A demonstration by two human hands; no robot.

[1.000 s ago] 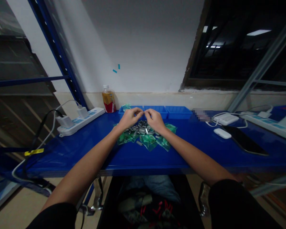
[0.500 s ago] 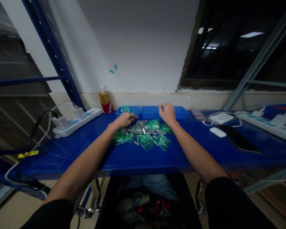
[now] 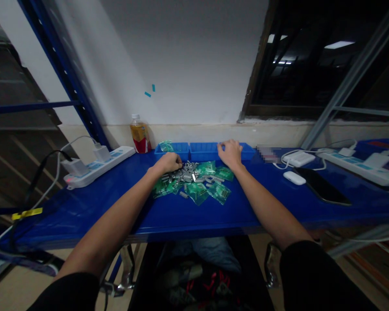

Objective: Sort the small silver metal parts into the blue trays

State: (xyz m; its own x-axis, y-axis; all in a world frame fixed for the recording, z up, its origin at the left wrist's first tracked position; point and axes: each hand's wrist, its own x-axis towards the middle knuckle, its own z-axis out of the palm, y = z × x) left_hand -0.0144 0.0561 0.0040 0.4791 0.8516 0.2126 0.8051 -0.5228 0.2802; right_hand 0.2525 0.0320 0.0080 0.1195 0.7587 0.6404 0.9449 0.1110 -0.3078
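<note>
A heap of small grey metal parts (image 3: 189, 176) lies on green plastic bags (image 3: 210, 188) in the middle of the blue table (image 3: 188, 214). My left hand (image 3: 168, 163) rests at the left edge of the heap, fingers curled down onto the parts; what they pinch is hidden. My right hand (image 3: 230, 153) reaches over the front rim of the blue trays (image 3: 203, 152) behind the heap, fingers bent, and I cannot see anything in them.
A drink bottle (image 3: 139, 136) stands behind left. A white power strip (image 3: 97, 163) with plugged chargers lies at left. At right are a white device (image 3: 294, 177), a dark phone (image 3: 324, 186), a white box (image 3: 298, 158) and another power strip (image 3: 363, 169).
Both hands were pinched together above the heap. My right hand has since moved back and right to the trays, and my left hand has dropped to the heap's left edge.
</note>
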